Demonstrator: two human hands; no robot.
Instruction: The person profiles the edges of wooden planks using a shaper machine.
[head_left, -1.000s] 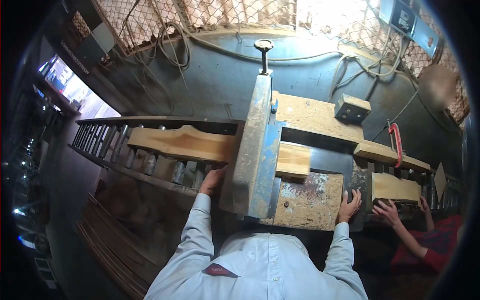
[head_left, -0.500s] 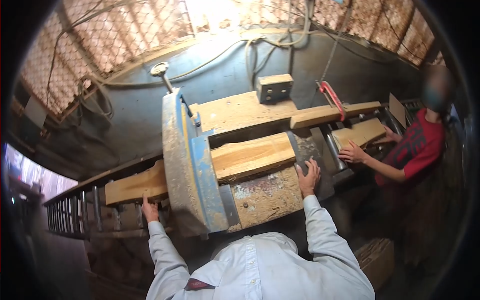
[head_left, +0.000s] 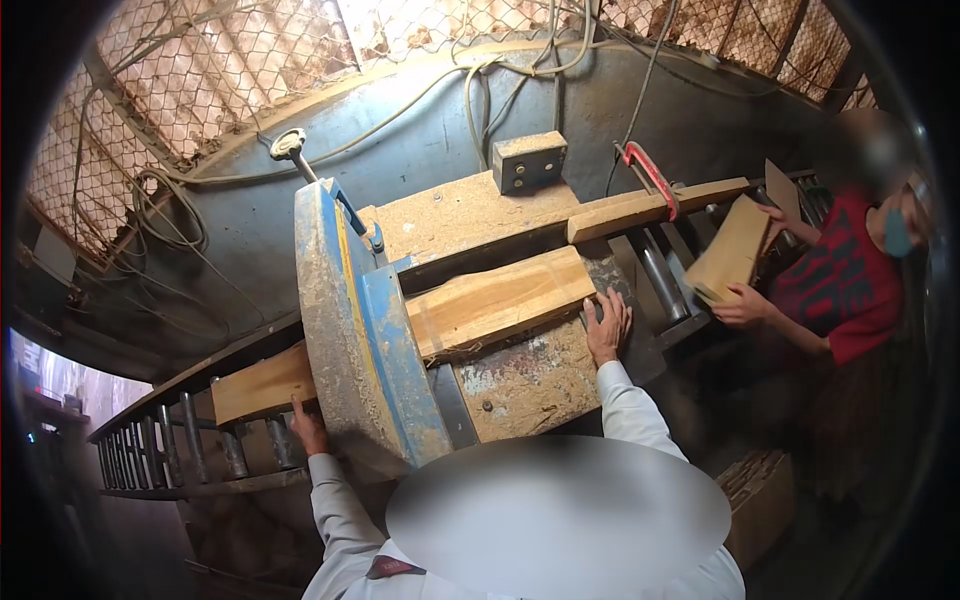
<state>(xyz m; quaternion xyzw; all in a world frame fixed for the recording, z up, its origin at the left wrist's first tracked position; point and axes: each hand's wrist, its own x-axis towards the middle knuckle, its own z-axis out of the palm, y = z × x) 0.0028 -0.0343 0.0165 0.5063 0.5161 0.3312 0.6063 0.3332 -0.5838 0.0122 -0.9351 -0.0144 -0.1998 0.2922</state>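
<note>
A wooden board (head_left: 500, 303) lies on the bench to the right of a blue saw-like machine (head_left: 375, 320). My right hand (head_left: 608, 325) is at its right end, fingers stretched out and touching the near corner. Left of the machine, a length of board (head_left: 255, 388) rests on metal rollers. The machine's upright hides whether both lengths are one piece. My left hand (head_left: 308, 428) grips this left length at its near edge, one digit showing on top and the others mostly hidden beneath.
A co-worker in a red shirt (head_left: 850, 280) holds a tilted wooden piece (head_left: 728, 250) at right. A red clamp (head_left: 650, 182) sits on a wooden guide rail (head_left: 600, 222). Sawdust covers the bench (head_left: 520, 400). Roller tracks run left (head_left: 190, 435) and right (head_left: 655, 275).
The board has slid slightly right relative to the machine, and my left hand is closer to the upright. The co-worker has lifted and tilted their wooden piece. My head view has shifted.
</note>
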